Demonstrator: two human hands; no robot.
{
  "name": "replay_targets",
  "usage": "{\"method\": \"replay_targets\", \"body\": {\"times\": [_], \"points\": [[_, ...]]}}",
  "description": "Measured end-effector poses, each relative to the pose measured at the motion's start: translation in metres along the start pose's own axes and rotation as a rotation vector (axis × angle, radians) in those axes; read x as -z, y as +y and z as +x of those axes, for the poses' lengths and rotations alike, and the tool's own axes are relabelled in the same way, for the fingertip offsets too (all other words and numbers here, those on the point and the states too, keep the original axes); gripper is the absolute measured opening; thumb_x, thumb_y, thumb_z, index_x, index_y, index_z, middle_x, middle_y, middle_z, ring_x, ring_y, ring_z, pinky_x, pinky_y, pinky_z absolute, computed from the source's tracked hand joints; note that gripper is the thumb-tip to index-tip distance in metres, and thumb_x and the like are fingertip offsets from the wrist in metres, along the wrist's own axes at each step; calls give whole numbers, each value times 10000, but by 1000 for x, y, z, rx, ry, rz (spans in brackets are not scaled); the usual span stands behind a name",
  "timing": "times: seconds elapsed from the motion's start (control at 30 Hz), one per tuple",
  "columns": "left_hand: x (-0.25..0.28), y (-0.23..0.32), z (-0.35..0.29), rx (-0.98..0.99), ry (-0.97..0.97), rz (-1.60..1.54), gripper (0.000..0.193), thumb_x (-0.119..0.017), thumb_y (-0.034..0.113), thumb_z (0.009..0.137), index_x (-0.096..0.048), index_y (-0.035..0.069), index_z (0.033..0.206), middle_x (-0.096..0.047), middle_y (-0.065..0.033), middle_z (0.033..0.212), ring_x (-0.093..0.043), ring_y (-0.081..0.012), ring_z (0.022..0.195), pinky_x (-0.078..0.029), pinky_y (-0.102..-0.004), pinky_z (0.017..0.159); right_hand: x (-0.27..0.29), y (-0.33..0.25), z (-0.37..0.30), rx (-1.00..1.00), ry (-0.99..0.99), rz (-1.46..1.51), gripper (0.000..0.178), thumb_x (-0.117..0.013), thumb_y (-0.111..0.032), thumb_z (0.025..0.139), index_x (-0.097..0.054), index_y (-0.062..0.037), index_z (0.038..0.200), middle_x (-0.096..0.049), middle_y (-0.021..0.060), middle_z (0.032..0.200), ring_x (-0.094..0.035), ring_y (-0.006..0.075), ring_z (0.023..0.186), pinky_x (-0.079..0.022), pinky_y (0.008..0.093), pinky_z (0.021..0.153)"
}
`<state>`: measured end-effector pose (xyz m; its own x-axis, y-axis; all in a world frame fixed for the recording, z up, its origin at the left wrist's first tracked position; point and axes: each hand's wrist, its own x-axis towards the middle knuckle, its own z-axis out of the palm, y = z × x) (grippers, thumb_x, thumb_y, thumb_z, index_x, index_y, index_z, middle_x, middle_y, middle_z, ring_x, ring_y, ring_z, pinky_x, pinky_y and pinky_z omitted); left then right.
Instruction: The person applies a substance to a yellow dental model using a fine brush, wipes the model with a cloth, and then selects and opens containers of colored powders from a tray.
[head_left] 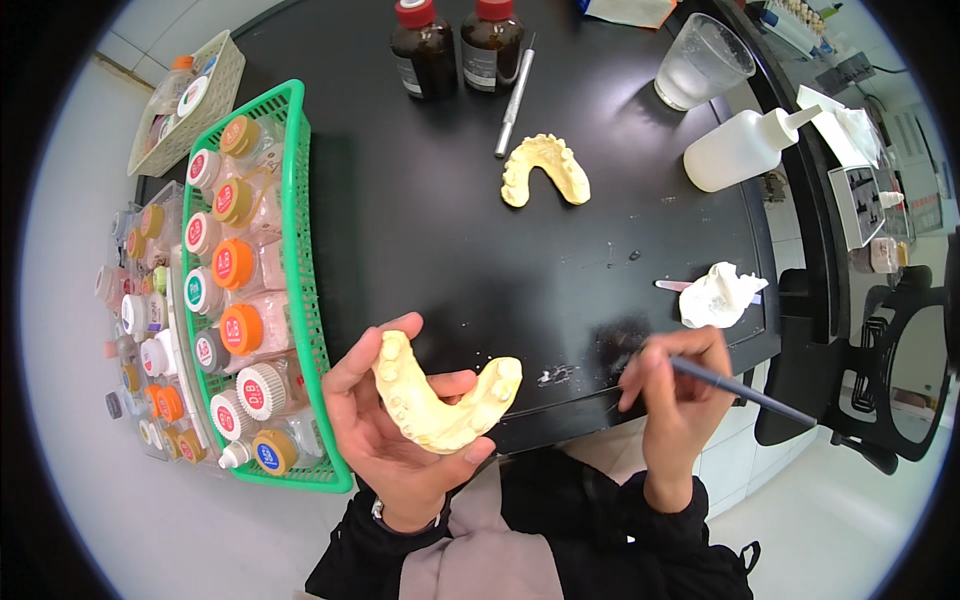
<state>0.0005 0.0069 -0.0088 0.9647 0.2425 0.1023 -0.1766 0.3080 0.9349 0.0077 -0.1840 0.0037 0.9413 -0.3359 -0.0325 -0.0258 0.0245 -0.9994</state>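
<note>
My left hand [405, 455] grips a pale yellow horseshoe-shaped dental cast [440, 415] above the table's near edge, thumb and fingers around it. To its right, my right hand [680, 395] pinches a slim tool with a dark blue-grey handle [755, 395], which slants away to the right; its working tip is blurred, so I cannot tell its kind. The two hands are apart. A second yellow dental cast [545, 165] lies farther back on the black table [430, 230]. Just beyond my right hand sits a crumpled white tissue [722, 295] over a pale pink stick [672, 285].
On the left stands a green plastic basket [298, 200] of capped jars, with a cream basket [215, 100] behind. Two brown bottles [423, 55] and a metal-handled knife [515, 105] lie toward the back. A clear cup [700, 65] and white squeeze bottle [735, 150] occupy the right.
</note>
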Motion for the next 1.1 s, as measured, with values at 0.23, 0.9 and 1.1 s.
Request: {"method": "replay_targets", "body": {"times": [0.23, 0.9, 1.1], "points": [[1, -3, 0, -15, -20, 44, 933, -850, 113, 593, -272, 0, 1317, -387, -239, 1288, -643, -231, 925, -556, -328, 805, -2, 5, 43, 118, 89, -204, 65, -569, -21, 877, -542, 37, 886, -593, 96, 731, -609, 124, 636, -498, 207, 557], [6, -2, 4, -20, -104, -22, 938, -829, 21, 579, -255, -5, 1321, -361, -262, 1308, -632, -229, 962, -545, -331, 828, -2, -4, -13, -22, -206, -175, 119, -661, 27, 735, -551, 23, 777, -627, 88, 729, -611, 95, 617, -479, 193, 568], [7, -4, 3, -28, -115, -29, 948, -831, 18, 573, -251, -2, 1323, -351, -264, 1313, -633, -226, 960, -539, -333, 839, -6, 4, -9, 93, -284, -342, 137, -673, 54, 698, -552, 32, 758, -624, 68, 663, -591, 68, 566, -467, 184, 527]]}}
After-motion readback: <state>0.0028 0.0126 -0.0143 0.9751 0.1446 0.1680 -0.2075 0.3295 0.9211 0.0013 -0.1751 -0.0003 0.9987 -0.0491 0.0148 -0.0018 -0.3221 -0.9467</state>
